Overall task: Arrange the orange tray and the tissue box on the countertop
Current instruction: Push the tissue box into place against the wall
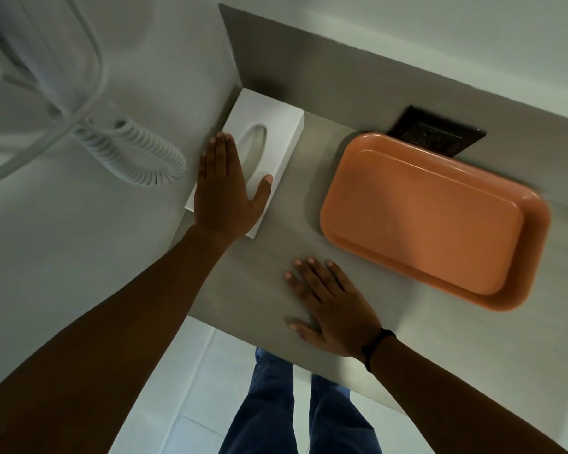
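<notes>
- The white tissue box (259, 152) lies flat on the grey countertop (263, 257), lengthwise along the left wall (79, 240), its far end tucked into the corner where that wall meets the grey backsplash (325, 60).
- The box's left long side runs just beside the wall; whether it touches cannot be told.
- The left hand (225, 194) rests flat on the near half of the box top, fingers together and pointing away, thumb spread to the right beside the oval dispensing slot (254, 149). It grips nothing.
- The orange tray (433, 217) sits empty on the countertop to the right of the box, set at an angle, with a clear strip of bare counter between the two.
- The tray's far left corner overlaps a dark socket plate (440, 129) on the backsplash; its near right corner lies close to the counter's front edge.
- The right hand (332, 309) lies palm down on the bare counter near the front edge, fingers spread, just short of the tray's near long side and not touching it. A dark band (374, 347) circles that wrist.
- Open surface remains between box and tray, and in front of the box towards the edge.
- A coiled white cord (138, 152) hangs against the left wall beside the box.
- No writing or brand mark can be read on the box, tray or plate.
</notes>
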`<action>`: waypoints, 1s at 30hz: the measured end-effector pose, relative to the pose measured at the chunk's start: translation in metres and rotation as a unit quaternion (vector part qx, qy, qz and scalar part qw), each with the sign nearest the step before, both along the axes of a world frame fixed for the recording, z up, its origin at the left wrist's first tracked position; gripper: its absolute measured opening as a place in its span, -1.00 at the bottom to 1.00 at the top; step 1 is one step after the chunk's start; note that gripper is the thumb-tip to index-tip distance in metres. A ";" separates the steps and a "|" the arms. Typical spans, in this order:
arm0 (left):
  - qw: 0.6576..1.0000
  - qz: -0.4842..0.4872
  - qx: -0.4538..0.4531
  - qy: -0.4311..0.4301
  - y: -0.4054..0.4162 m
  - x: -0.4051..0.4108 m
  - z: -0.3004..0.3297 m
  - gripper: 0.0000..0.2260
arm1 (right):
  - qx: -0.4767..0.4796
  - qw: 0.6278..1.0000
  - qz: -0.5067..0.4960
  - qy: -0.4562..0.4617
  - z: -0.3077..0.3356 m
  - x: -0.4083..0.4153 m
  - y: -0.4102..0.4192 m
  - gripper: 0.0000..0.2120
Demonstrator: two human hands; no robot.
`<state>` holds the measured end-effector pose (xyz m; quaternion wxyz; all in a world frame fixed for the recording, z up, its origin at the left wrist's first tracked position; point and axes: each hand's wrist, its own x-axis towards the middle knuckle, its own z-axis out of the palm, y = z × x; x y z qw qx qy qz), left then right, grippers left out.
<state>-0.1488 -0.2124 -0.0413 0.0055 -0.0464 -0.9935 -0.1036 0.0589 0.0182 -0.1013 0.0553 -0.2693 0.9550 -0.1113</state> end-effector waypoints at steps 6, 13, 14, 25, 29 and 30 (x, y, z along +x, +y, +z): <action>0.997 -0.012 0.073 0.017 -0.009 0.021 0.017 -0.15 | -0.064 0.997 -0.034 0.010 0.013 -0.007 -0.008 -0.15; 0.998 0.023 0.042 -0.037 -0.042 0.083 0.022 -0.05 | -0.425 0.795 -0.417 -0.116 0.079 -0.140 -0.087 -0.35; 0.997 0.026 0.041 -0.054 -0.041 0.086 0.021 -0.05 | -0.435 0.773 -0.441 -0.136 0.085 -0.157 -0.092 -0.36; 0.998 0.014 0.020 -0.053 -0.033 0.080 0.009 -0.02 | -0.424 0.759 -0.434 -0.237 0.088 -0.201 -0.100 -0.40; 0.999 0.010 0.020 -0.045 -0.035 0.068 0.010 -0.03 | -0.432 0.753 -0.430 -0.249 0.090 -0.212 -0.100 -0.35; 0.999 0.010 0.021 -0.042 -0.036 0.066 0.009 -0.03 | -0.432 0.754 -0.428 -0.249 0.090 -0.215 -0.101 -0.35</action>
